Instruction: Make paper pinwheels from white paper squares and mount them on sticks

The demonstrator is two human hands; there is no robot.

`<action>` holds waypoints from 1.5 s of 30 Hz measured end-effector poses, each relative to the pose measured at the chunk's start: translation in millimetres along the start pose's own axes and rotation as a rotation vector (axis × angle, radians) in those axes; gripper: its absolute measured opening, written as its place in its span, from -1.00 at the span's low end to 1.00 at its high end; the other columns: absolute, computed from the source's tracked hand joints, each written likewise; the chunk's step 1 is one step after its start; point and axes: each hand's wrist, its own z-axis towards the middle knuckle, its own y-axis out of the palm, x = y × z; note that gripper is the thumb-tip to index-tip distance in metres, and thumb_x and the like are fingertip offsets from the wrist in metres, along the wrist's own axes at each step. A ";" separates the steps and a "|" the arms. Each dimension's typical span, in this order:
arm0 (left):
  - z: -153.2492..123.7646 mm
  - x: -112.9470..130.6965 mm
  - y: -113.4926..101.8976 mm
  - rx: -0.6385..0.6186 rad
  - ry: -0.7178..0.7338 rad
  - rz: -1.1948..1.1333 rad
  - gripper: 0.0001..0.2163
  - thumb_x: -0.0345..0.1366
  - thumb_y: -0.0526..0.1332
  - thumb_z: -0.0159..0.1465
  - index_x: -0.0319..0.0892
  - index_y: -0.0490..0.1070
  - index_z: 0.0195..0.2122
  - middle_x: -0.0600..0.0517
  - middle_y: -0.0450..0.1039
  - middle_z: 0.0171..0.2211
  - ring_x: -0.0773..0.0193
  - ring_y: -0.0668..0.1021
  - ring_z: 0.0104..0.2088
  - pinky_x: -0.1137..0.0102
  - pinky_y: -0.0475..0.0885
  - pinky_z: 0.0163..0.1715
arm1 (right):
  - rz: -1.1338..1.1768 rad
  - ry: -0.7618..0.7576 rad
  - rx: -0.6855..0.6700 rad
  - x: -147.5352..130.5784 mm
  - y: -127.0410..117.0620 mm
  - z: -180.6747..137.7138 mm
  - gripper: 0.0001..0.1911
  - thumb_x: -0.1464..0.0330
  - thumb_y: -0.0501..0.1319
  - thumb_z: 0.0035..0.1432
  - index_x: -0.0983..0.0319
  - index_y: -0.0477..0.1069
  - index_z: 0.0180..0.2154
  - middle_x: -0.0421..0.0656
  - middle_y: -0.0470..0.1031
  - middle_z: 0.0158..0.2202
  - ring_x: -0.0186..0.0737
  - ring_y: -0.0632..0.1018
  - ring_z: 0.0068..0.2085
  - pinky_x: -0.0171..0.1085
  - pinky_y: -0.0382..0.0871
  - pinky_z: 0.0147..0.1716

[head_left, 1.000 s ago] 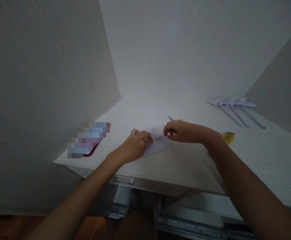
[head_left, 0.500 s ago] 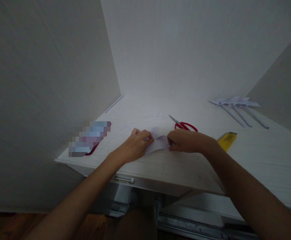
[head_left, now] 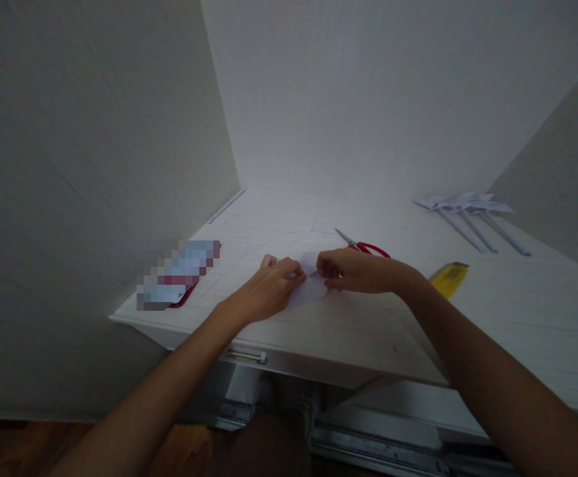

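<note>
A small white piece of paper [head_left: 310,286] lies folded on the pale wooden table [head_left: 368,324] near its front edge. My left hand [head_left: 271,289] presses its fingers down on the paper's left side. My right hand [head_left: 351,270] pinches the paper's right edge, fingers closed on it. Both hands nearly meet over the paper. Red-handled scissors [head_left: 365,246] lie just behind my right hand, partly hidden by it.
A yellow object [head_left: 448,276] lies right of my right wrist. Several folded white paper pinwheels on sticks [head_left: 470,212] lie at the back right. A blurred flat item with a red edge [head_left: 178,277] lies at the left. White walls close in the table.
My right hand slid right along the paper, uncovering the scissors, then came back left toward my left hand. The left hand has stayed in place.
</note>
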 end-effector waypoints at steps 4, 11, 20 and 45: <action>0.0 -0.1 0.4 0.000 0.006 0.002 -0.75 -0.45 -0.06 0.26 -0.20 0.35 -0.14 -0.08 0.32 -0.19 0.23 0.34 -0.22 0.29 0.08 -0.24 | 0.346 -0.026 -0.049 -1.0 2.5 6.7 -0.89 0.46 0.12 0.01 0.33 0.32 -0.33 -0.16 0.43 -0.48 -0.35 0.45 -0.47 -0.34 0.32 -0.45; 0.0 0.1 -0.5 -0.013 -0.012 -0.014 -0.71 -0.47 -0.09 0.26 -0.18 0.34 -0.10 -0.10 0.32 -0.17 0.21 0.34 -0.22 0.29 0.08 -0.25 | 0.295 -0.084 -0.020 5.0 4.2 10.1 -0.85 0.49 0.13 0.00 0.31 0.42 -0.34 -0.13 0.51 -0.40 -0.32 0.50 -0.39 -0.33 0.35 -0.39; 0.2 0.3 -1.7 -0.009 -0.013 -0.056 -0.71 -0.53 -0.05 0.22 -0.20 0.37 -0.15 -0.08 0.32 -0.16 0.23 0.34 -0.22 0.29 0.08 -0.23 | 0.007 -0.161 0.038 -4.0 2.1 4.3 -0.80 0.47 0.11 0.06 0.25 0.48 -0.29 -0.12 0.51 -0.29 -0.33 0.49 -0.30 -0.35 0.32 -0.30; 0.2 -2.1 -5.6 -0.038 -0.083 -0.256 -0.69 -0.53 -0.04 0.20 -0.14 0.40 -0.17 -0.02 0.32 -0.08 0.20 0.35 -0.10 0.28 0.06 -0.23 | -0.125 0.024 0.157 -2.5 26.3 8.3 -0.79 0.42 0.06 0.10 0.32 0.44 -0.31 -0.05 0.48 -0.34 -0.25 0.45 -0.33 -0.29 0.27 -0.31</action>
